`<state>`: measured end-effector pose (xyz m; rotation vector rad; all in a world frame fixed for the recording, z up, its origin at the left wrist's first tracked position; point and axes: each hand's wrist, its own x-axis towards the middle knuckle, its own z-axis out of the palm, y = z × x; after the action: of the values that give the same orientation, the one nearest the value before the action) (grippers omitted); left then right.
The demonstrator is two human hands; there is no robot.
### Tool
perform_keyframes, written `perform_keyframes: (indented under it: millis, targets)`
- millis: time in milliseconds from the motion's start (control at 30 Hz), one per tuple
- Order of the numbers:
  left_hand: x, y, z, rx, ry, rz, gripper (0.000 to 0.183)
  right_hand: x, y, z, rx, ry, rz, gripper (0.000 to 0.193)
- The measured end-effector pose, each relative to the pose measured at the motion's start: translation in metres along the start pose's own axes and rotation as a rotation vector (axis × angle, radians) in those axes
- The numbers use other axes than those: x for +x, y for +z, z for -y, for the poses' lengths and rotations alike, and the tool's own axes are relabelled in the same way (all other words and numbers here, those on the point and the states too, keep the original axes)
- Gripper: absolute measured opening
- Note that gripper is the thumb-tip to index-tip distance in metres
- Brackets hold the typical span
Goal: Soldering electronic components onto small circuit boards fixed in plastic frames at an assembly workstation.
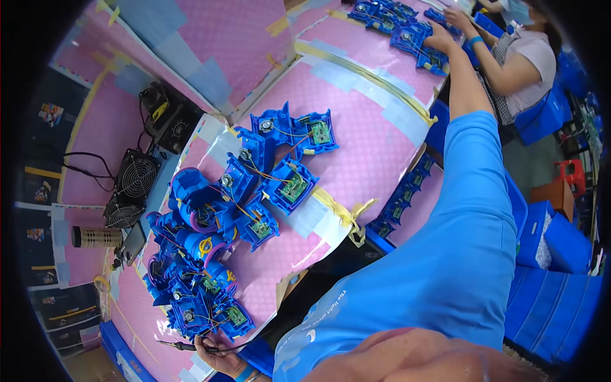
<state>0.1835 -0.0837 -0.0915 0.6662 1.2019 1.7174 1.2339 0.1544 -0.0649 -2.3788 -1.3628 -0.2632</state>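
At the lower edge, my left hand (pixel 223 360) is closed round the black handle of a soldering iron (pixel 184 346), its metal tip pointing left. Just above it lies a heap of blue plastic housings (pixel 191 280) with wires, small speakers and green circuit boards. My right arm stretches to the far right, where my right hand (pixel 440 39) grips the edge of a blue plastic housing half (pixel 412 38) with wires in it; its fingertips are partly hidden. Opened housing halves joined by wires (pixel 289 184) lie on the pink table mat between my hands.
Black fans (pixel 137 175) and a dark device with a dial (pixel 181 130) stand along the left. A patterned cylinder (pixel 95 237) is beside them. A co-worker (pixel 522 63) handles housings at the far right. Blue bins (pixel 541 235) and a red stool (pixel 569 175) stand on the right.
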Motion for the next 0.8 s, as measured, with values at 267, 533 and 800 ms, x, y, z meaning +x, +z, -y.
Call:
perform_keyframes:
  millis: [267,533,800]
  targets:
    - [0.003,-0.022,-0.002,0.072,-0.009,-0.029,0.024,-0.039,-0.023,0.042,-0.287,0.098,0.136,0.085]
    - [-0.01,0.013,-0.012,-0.045,-0.041,-0.026,0.027,-0.143,-0.032,0.143,0.346,-0.232,0.241,0.069]
    - [0.002,0.0,-0.008,-0.163,-0.035,0.084,0.034,-0.257,-0.109,0.349,0.245,-0.274,0.17,0.072]
